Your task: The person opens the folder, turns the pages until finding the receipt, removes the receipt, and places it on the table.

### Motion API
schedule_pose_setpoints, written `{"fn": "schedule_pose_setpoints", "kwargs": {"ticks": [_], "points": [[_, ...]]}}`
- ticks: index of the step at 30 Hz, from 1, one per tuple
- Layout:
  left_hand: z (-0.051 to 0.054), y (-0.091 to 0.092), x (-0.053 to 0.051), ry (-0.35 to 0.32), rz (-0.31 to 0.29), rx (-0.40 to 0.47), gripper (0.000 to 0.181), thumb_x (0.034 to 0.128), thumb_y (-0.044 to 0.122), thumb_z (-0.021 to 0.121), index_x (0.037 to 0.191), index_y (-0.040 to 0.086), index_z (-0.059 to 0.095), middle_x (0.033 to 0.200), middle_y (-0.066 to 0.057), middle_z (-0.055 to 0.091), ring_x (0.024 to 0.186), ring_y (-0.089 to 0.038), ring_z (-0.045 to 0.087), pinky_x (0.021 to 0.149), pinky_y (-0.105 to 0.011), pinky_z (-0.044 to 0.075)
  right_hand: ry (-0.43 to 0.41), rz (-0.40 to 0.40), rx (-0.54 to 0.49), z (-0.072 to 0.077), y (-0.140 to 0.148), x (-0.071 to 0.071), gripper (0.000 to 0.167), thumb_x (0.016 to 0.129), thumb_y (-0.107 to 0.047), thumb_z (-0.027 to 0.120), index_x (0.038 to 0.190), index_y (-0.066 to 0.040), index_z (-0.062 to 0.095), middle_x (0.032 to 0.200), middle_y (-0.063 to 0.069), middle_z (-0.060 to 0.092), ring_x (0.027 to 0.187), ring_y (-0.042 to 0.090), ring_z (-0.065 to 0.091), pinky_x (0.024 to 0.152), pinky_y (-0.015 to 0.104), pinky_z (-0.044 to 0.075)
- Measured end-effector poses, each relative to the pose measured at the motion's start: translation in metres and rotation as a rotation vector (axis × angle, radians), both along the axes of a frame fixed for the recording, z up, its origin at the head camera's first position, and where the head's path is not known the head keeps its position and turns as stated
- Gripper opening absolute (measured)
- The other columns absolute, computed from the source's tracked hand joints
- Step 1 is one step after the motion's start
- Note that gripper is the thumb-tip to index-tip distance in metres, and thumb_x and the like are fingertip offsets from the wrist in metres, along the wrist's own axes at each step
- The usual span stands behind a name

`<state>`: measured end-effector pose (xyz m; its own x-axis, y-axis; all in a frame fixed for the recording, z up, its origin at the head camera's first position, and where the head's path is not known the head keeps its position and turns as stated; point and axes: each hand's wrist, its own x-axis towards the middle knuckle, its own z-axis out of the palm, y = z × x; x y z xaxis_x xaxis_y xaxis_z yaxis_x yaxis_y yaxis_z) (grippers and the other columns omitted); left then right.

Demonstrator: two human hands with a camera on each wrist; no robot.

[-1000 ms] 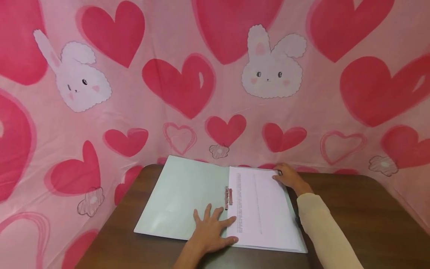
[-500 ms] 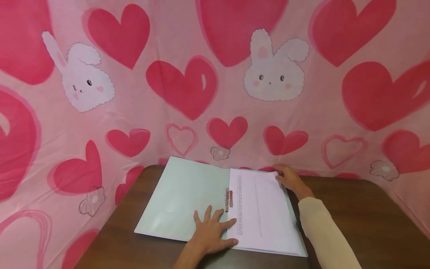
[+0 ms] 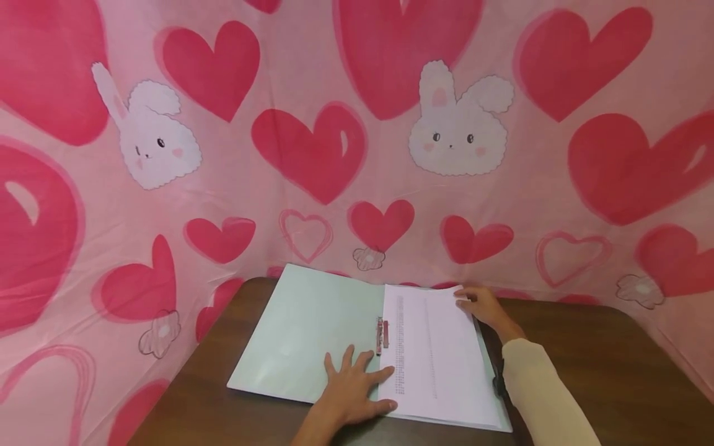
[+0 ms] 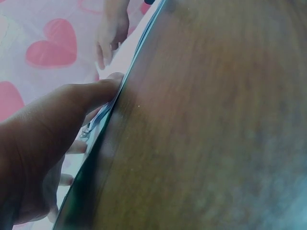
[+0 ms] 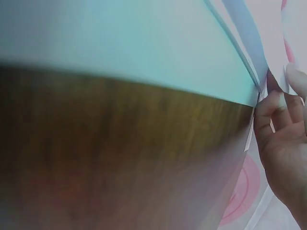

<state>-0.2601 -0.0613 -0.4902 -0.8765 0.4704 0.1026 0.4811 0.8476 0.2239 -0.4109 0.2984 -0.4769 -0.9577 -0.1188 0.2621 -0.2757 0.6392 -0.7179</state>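
Note:
A pale green folder (image 3: 307,334) lies spread on the table, a metal and red clip (image 3: 382,336) at its fold. Printed white paper sheets (image 3: 435,365) cover its right side. My left hand (image 3: 351,387) rests with spread fingers across the fold's near end, thumb and index finger touching the paper. In the left wrist view that thumb lies over the folder's near edge. At the far right corner of the stack, my right hand (image 3: 485,306) pinches a paper corner. The right wrist view shows this sheet (image 5: 273,43) bent up between thumb and fingers.
The folder lies on a dark brown wooden table (image 3: 586,365) with rounded far corners. Directly behind the table hangs a pink cloth (image 3: 385,148) printed with hearts and rabbits. A dark band (image 3: 498,378) shows beside my right sleeve.
My right hand's fingers have shifted slightly at the far right paper corner. The left hand stays on the folder. The whole head view has drifted slightly down and to the right.

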Motion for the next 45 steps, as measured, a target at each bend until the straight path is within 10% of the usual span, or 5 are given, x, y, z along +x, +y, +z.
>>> {"fn": "schedule_pose_setpoints", "kwargs": {"ticks": [8, 20, 32, 45], "points": [[0.003, 0.001, -0.002, 0.010, -0.004, 0.009, 0.063, 0.0835, 0.076, 0.059, 0.140, 0.050, 0.056, 0.150, -0.007, 0.052, 0.145, -0.049, 0.038, 0.102, -0.087, 0.023, -0.037, 0.024, -0.027, 0.004, 0.004, 0.010, 0.034, 0.093, -0.005, 0.070, 0.121, 0.014, 0.066, 0.125, 0.037, 0.062, 0.110, 0.046, 0.059, 0.078, 0.017, 0.056], [0.002, 0.002, 0.002, -0.048, 0.005, 0.004, 0.064, 0.0829, 0.077, 0.059, 0.141, 0.050, 0.055, 0.152, -0.009, 0.051, 0.146, -0.049, 0.036, 0.104, -0.087, 0.021, -0.214, 0.008, -0.060, 0.003, 0.010, 0.036, 0.044, 0.096, -0.012, 0.069, 0.132, 0.011, 0.059, 0.138, 0.036, 0.053, 0.124, 0.052, 0.054, 0.098, 0.050, 0.057], [0.003, 0.000, 0.001, -0.011, 0.004, 0.018, 0.063, 0.0834, 0.075, 0.060, 0.140, 0.048, 0.057, 0.151, -0.009, 0.051, 0.145, -0.049, 0.038, 0.103, -0.087, 0.022, -0.215, 0.007, -0.034, 0.006, 0.011, 0.050, 0.044, 0.094, -0.016, 0.072, 0.130, 0.009, 0.062, 0.121, 0.029, 0.067, 0.102, 0.026, 0.061, 0.090, 0.040, 0.060], [0.001, 0.000, -0.001, -0.043, 0.011, 0.024, 0.065, 0.0837, 0.075, 0.060, 0.142, 0.048, 0.055, 0.153, -0.009, 0.051, 0.147, -0.049, 0.035, 0.105, -0.087, 0.019, -0.206, 0.081, -0.051, 0.009, 0.012, 0.070, 0.046, 0.097, -0.017, 0.068, 0.133, 0.011, 0.059, 0.137, 0.036, 0.057, 0.116, 0.045, 0.064, 0.097, 0.051, 0.057]]}}
